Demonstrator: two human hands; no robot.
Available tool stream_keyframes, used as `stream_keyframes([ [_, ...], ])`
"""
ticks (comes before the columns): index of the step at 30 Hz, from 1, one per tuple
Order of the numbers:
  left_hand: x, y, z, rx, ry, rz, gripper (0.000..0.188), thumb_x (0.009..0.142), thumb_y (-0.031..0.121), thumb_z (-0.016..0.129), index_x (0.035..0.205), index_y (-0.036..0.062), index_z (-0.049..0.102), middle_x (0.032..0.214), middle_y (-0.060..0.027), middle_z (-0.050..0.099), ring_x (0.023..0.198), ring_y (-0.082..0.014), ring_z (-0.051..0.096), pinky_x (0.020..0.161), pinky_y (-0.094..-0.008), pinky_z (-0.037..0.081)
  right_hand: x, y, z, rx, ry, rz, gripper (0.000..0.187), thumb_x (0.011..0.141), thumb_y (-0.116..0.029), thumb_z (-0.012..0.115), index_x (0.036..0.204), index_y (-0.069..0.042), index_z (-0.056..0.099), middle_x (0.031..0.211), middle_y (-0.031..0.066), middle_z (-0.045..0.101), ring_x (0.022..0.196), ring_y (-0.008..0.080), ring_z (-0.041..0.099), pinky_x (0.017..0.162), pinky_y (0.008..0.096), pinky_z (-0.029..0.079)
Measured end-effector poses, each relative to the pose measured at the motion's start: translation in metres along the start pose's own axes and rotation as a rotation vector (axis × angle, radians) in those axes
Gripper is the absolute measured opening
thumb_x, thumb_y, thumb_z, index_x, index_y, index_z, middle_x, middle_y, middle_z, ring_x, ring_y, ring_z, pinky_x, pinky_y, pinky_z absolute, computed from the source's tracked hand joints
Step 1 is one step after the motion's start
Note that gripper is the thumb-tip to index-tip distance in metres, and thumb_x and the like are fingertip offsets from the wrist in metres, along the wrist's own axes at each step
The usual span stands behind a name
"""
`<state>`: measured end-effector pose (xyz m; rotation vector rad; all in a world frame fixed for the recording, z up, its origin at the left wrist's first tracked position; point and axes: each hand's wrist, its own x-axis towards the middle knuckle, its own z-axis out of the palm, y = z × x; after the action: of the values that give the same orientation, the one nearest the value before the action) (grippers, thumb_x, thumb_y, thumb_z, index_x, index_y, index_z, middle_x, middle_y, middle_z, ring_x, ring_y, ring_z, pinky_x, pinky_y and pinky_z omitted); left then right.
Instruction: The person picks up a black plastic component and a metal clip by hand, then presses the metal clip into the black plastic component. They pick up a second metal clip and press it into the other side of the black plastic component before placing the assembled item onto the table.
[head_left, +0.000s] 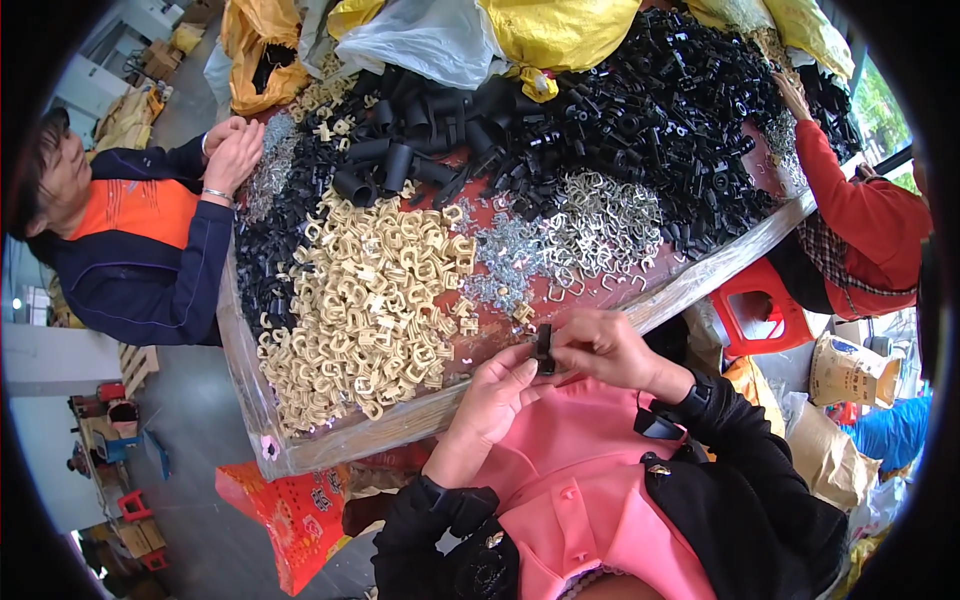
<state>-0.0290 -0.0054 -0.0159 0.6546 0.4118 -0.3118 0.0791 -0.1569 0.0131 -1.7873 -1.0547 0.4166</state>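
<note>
Close to the table's near edge, my left hand [503, 388] pinches a small black plastic part [545, 350] between thumb and fingers. My right hand [612, 350] is at the part's right side, its fingers curled together; whether a small piece sits in them is hidden. Just beyond my hands lie a heap of small silver screws or pins [503, 262] and a pile of U-shaped metal clips [605, 222]. To the left spreads a large heap of cream-coloured plastic clamps [365, 300].
Black plastic parts [650, 110] and black tubes [397, 165] cover the far table. Yellow and white bags [420, 40] stand behind. Co-workers sit at left [120, 230] and right [870, 220]. A red stool [760, 310] is at right, below the wooden table rim [700, 275].
</note>
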Motion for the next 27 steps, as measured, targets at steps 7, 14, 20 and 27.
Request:
stream_keyframes([
  [7, 0.001, 0.005, -0.006, -0.109, -0.030, 0.004, 0.025, 0.084, 0.010, 0.047, 0.107, -0.0012, 0.045, 0.098, -0.0165, 0.055, 0.086, -0.0245, 0.057, 0.076, -0.0313, 0.048, 0.020, 0.046, -0.048, -0.763, 0.251, 0.003, 0.018, 0.069, -0.012, 0.060, 0.083, -0.004, 0.053, 0.065, 0.0074, 0.047, 0.059, 0.0252, 0.052, 0.053, 0.0341, 0.043],
  [14, 0.012, 0.015, -0.004, -0.101, -0.040, 0.027, 0.022, 0.083, 0.014, 0.049, 0.102, 0.0007, 0.048, 0.097, -0.0155, 0.056, 0.086, -0.0232, 0.057, 0.073, -0.0294, 0.049, 0.018, 0.085, -0.049, -0.863, 0.271, -0.016, 0.014, 0.072, -0.014, 0.056, 0.081, -0.004, 0.053, 0.061, 0.0086, 0.049, 0.050, 0.0232, 0.052, 0.048, 0.0323, 0.043],
  [20, 0.030, 0.023, 0.014, -0.076, 0.009, 0.159, 0.024, 0.082, 0.017, 0.051, 0.101, 0.0022, 0.050, 0.095, -0.0120, 0.057, 0.088, -0.0214, 0.056, 0.074, -0.0294, 0.047, 0.016, 0.052, -0.044, 0.063, 0.196, 0.314, 0.013, 0.080, -0.013, 0.053, 0.088, -0.003, 0.054, 0.068, 0.0055, 0.056, 0.051, 0.0128, 0.052, 0.048, 0.0255, 0.043],
  [27, 0.026, 0.024, 0.023, -0.073, -0.074, 0.194, 0.026, 0.082, 0.018, 0.053, 0.102, 0.0024, 0.049, 0.096, -0.0114, 0.057, 0.091, -0.0210, 0.055, 0.079, -0.0314, 0.045, 0.015, 0.016, -0.028, 0.725, -0.016, 0.319, 0.012, 0.084, -0.011, 0.049, 0.091, -0.001, 0.052, 0.066, -0.0002, 0.055, 0.055, 0.0053, 0.053, 0.049, 0.0179, 0.043],
])
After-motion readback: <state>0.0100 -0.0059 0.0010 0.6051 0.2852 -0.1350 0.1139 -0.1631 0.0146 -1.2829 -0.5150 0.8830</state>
